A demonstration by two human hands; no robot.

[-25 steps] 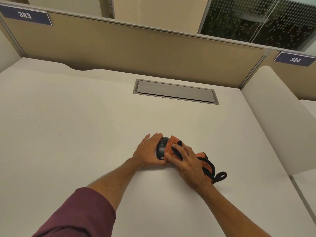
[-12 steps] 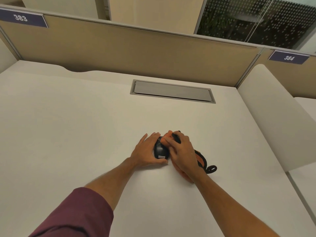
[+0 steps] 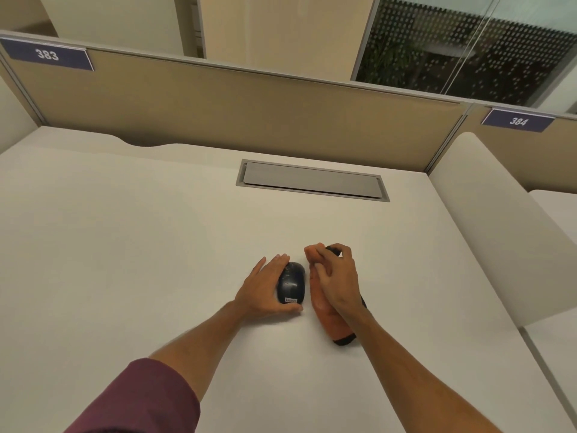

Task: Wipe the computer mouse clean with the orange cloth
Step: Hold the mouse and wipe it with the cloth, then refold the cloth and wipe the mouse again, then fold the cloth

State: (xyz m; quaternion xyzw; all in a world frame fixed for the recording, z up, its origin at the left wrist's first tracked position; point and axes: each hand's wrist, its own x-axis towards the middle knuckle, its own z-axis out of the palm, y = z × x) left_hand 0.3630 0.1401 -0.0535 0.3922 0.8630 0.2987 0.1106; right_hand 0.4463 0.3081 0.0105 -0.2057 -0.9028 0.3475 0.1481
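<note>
On the desk: the white desk [image 3: 131, 245] was pretty much bare, and everything sat a good way in front of the grey cable hatch [image 3: 312, 182], toward the person.
Mouse: a dark computer mouse [image 3: 292, 284] lay flat on the desk, nearer the person than the hatch and roughly in line with its middle. It had a little white label on the end closest to the camera; the text was too small to be sure of.
Left hand: the left hand [image 3: 265, 290] was cupped around the mouse's left side, fingers along the far edge and thumb tucked under the near end, so it was closed on the mouse and holding it against the desk.
Right hand: the right hand [image 3: 338, 282] sat just right of the mouse, fingers curled tight around the bunched cloth.
Cloth: the orange cloth [image 3: 321, 303] was wadded up in that right hand, just beside the mouse with a thin strip of desk showing between them, so not touching it. It had a black edge poking out at the far end and another at the near end.
Sleeve: a maroon sleeve [image 3: 137, 398] covered the left arm near the bottom edge; the right forearm was bare.
Behind the hatch: a tan partition [image 3: 218, 104] ran along the back, with a blue 383 sign [image 3: 46, 54] far left of the hatch and a 384 sign [image 3: 518, 121] off to its right.
</note>
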